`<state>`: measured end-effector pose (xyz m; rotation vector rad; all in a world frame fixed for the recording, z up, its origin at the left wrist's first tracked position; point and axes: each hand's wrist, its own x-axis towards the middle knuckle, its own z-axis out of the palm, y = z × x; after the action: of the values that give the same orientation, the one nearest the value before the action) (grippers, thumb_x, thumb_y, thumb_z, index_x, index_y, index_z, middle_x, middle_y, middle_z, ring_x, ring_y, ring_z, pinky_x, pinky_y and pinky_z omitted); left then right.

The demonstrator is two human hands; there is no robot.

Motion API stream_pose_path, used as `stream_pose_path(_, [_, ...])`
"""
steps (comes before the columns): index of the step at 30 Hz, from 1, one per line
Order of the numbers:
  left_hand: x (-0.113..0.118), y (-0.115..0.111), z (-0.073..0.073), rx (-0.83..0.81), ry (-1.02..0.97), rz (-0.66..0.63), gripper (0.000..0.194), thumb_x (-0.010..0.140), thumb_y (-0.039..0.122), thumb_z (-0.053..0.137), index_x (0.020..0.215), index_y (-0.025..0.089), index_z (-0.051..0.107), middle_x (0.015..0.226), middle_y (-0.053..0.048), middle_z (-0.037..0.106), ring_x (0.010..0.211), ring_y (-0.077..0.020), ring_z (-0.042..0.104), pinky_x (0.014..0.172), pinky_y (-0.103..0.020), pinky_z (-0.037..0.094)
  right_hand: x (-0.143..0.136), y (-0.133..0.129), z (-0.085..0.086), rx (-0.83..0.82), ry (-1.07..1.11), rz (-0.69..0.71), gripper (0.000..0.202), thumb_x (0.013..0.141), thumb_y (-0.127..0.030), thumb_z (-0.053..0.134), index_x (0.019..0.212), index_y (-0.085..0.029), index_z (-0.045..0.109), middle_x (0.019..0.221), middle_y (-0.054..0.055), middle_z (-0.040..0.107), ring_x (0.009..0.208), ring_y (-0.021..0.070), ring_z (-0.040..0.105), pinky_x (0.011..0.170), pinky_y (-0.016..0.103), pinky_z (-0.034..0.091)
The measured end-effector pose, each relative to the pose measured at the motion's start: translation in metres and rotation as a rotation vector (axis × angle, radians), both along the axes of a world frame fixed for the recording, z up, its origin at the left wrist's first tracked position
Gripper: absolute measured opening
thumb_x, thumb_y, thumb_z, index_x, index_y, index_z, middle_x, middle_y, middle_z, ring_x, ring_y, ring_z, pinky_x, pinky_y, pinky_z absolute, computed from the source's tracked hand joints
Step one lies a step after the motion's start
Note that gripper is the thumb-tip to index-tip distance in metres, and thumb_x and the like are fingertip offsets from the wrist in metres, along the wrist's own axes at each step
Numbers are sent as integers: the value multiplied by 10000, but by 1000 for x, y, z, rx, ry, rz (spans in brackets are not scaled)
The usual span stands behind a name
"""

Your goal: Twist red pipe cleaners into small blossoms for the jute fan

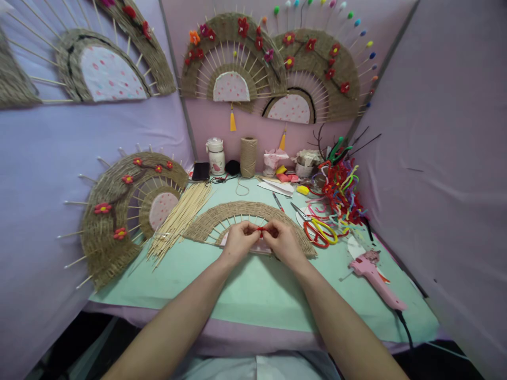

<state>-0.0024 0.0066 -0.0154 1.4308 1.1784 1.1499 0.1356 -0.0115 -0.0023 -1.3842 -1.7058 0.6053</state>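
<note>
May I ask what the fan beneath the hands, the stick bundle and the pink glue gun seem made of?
The fan: its band is probably jute-like twine, matte, since brown fibrous strands show. The stick bundle: wood or bamboo, apparently unpainted, from its pale straw colour. The glue gun: likely plastic, given its smooth, even pink shell.

2 hands [240, 243], 5 fans [237, 210], 2 tassels [233, 122], 1 twine spool [249, 158], 1 glue gun [378, 281].

Soft, moderate light falls fairly evenly over the bench [253, 311], its source out of view. Faint shadows lie beneath the hands [240, 244] and arms [186, 311]; below the bench it is dark. Wide-angle distortion stretches the edges, and fine detail looks smeared.
</note>
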Motion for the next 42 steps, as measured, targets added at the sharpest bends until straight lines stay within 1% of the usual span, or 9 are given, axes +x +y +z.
stream_pose_path(4, [1, 0, -1, 43, 25, 2, 29, 614, 176, 609, 628, 152, 601, 659, -12, 640, 634, -128, 580, 612, -233, 441, -2, -1, 2, 26, -46, -31, 70, 680, -203, 512, 648, -185, 572, 606, -2, 565, 592, 133, 493, 559, 242, 356])
stream_pose_path(10, [2, 0, 11, -257, -186, 0, 136, 650, 237, 628, 747, 143, 622, 663, -31, 657, 604, -132, 608, 563, -227, 448, 7, 6, 3, -208, 311, 38, 254, 774, -358, 472, 819, -166, 632, 696, 33, 632, 573, 141, 530, 499, 242, 395])
stream_pose_path(13, [1, -1, 14, -296, -236, 11, 163, 643, 244, 649, 763, 136, 627, 677, -45, 668, 609, -141, 620, 575, -239, 464, 8, 8, 3, -227, 361, 11, 291, 775, -388, 472, 849, -162, 640, 740, 48, 653, 585, 149, 550, 495, 248, 413])
stream_pose_path(19, [1, 0, 8, -116, -74, 19, 137, 634, 236, 656, 741, 151, 656, 700, -35, 673, 650, -149, 610, 617, -245, 456, 3, 2, 5, -70, 185, 23, 191, 734, -324, 543, 793, -175, 648, 745, 44, 670, 671, 169, 596, 601, 262, 450])
stream_pose_path(23, [1, -3, 6, 71, 62, 6, 85, 676, 237, 607, 667, 159, 642, 644, -14, 644, 627, -136, 583, 595, -232, 429, 0, 0, 4, -41, 160, -13, 155, 741, -298, 530, 728, -178, 626, 684, 34, 655, 620, 162, 584, 599, 266, 445])
stream_pose_path(26, [2, -4, 8, 111, 69, 9, 98, 687, 244, 600, 649, 160, 633, 630, -11, 637, 618, -132, 577, 595, -231, 430, 0, 1, 1, -25, 183, -24, 164, 747, -308, 528, 734, -174, 621, 689, 37, 651, 626, 166, 582, 600, 267, 444])
stream_pose_path(34, [-4, 0, 17, -358, -370, -100, 218, 729, 258, 546, 850, 107, 648, 746, -90, 689, 651, -155, 647, 651, -284, 519, 8, 10, -6, -56, 228, -64, 342, 817, -438, 449, 701, -173, 632, 587, 17, 583, 551, 153, 512, 517, 256, 377])
stream_pose_path(37, [-7, 1, 16, -375, -418, -142, 200, 731, 222, 541, 848, 98, 646, 742, -101, 691, 658, -148, 652, 668, -277, 525, 9, 11, -6, -83, 241, -39, 368, 830, -445, 429, 685, -169, 623, 553, 8, 550, 530, 144, 492, 495, 247, 361])
stream_pose_path(42, [-6, 0, 13, -329, -364, -164, 261, 657, 175, 658, 909, 111, 659, 832, -95, 697, 703, -139, 645, 715, -267, 512, 7, 12, -3, -151, 395, -6, 316, 809, -421, 465, 842, -163, 645, 615, 12, 578, 550, 142, 510, 496, 238, 394])
